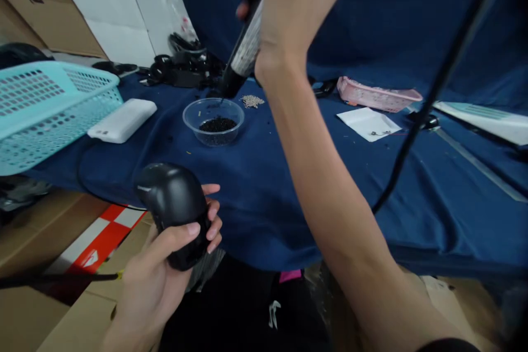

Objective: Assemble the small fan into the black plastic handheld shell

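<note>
My left hand (pixel 165 253) is closed around a rounded, glossy black mouse-shaped device (pixel 173 198) in front of the table's edge, with the thumb across its lower part. My right hand (pixel 303 5) is raised high, gripping a long black tool with a grey streaked middle (pixel 247 44); motion blurs it slightly. Its dark tapered tip points down, just above the far rim of a clear plastic bowl (pixel 187 121). Small black grains (pixel 218 124) lie in that bowl. Beside it, a little pile of pale grains (pixel 252 101) rests on the cloth.
A dark blue cloth (pixel 264 192) covers the table. To the left stand a turquoise basket (pixel 53 115) and a white power-bank-like block (pixel 124 120). At the right are a pink tray (pixel 377 94) and white paper (pixel 368 124). A black cable (pixel 429 104) crosses the right side.
</note>
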A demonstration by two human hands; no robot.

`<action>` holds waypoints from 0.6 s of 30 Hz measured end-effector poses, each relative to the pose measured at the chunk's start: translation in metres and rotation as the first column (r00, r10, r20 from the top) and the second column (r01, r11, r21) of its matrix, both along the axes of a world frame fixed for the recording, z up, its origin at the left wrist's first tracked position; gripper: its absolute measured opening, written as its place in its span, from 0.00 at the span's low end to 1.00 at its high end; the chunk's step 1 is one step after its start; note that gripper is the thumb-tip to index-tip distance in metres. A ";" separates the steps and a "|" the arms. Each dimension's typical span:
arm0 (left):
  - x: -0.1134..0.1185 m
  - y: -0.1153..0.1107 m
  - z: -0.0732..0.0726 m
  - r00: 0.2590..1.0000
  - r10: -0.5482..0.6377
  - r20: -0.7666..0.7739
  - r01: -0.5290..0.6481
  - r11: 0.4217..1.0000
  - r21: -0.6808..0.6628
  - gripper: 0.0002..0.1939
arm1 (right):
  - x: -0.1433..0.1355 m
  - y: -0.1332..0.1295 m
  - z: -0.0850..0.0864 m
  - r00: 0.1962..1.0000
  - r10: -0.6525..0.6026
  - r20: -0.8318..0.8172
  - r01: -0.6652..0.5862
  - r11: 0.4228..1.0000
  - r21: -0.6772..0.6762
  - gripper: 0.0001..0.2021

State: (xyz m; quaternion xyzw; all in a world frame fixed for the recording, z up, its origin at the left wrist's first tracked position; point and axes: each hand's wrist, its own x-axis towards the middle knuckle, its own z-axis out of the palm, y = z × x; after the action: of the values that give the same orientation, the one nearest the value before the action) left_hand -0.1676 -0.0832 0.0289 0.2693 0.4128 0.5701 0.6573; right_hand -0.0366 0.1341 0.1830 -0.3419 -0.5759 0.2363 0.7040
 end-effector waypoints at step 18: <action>-0.001 0.028 -0.009 0.995 0.103 0.010 -0.104 0.993 0.049 0.25 | 0.019 -0.006 -0.045 0.917 0.177 -0.357 -0.188 0.982 0.004 0.08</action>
State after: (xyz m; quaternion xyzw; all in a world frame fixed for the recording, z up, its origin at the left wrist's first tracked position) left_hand -0.1681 -0.0552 0.0198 0.2613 0.4096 0.6144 0.6216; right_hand -0.0173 0.1282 0.1379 -0.2488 -0.4648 0.3677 0.7661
